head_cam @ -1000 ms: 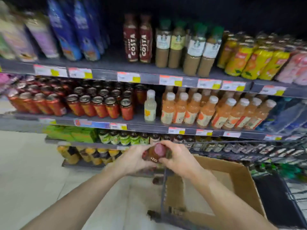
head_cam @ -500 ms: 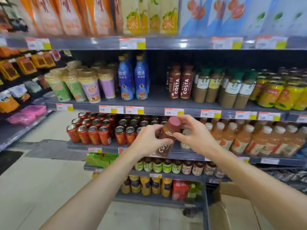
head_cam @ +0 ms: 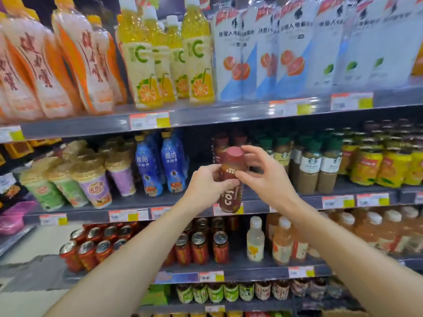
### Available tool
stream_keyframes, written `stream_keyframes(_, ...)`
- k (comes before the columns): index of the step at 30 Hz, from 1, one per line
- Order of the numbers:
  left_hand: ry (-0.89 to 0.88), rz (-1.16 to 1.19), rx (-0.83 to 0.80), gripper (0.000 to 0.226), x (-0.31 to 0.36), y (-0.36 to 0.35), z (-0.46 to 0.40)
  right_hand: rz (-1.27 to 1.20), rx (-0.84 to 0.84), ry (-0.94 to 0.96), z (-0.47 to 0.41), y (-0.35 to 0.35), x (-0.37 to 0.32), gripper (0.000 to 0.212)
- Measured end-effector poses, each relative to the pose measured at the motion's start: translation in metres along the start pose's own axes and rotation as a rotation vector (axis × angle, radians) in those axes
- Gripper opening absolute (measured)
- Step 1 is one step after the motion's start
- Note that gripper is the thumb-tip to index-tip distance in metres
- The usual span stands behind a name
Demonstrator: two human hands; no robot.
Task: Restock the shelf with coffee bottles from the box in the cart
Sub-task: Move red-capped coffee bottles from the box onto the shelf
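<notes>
Head view: a brown plastic coffee bottle with a dark red cap (head_cam: 230, 179) is gripped by the left hand (head_cam: 207, 185) and pinched by the right hand (head_cam: 266, 177), before the grey metal shelf (head_cam: 194, 202). Two matching bottles (head_cam: 220, 145) are already shelved; placement is judged pending.

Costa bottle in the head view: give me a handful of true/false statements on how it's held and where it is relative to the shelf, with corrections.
1. The left hand grips the Costa bottle around its body. True.
2. The bottle already stands on the shelf, free of both hands. False: it is held in the air in front of the shelf edge.
3. The right hand touches the bottle near its upper part. True.
4. The bottle's cap is green. False: it is dark red; the green caps belong to the Starbucks bottles to the right.
5. Other Costa bottles stand on the shelf behind the held one. True.
</notes>
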State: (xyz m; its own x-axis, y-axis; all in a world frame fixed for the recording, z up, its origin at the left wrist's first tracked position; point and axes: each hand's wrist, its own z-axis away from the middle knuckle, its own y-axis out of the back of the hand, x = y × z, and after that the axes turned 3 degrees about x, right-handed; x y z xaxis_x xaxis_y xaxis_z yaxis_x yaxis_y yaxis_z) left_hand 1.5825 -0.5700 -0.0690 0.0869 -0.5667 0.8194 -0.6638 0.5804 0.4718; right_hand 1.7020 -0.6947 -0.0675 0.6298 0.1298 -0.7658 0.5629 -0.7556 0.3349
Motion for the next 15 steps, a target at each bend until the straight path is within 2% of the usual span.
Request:
stream_keyframes(6,0.025,0.041,0.012,0.024,-0.008,-0.028,-0.071,-0.047,0.079,-0.071,-0.062,0.013,0.046,0.051)
stream_keyframes(10,0.081,0.017,0.051,0.021,-0.023,-0.045,-0.102,-0.048,0.067,-0.102,-0.09,0.006,0.08,0.048)
stream_keyframes(15,0.102,-0.01,0.053,0.022,-0.047,-0.056,-0.121,0.024,0.072,-0.056,-0.1,-0.009,0.115,0.054)
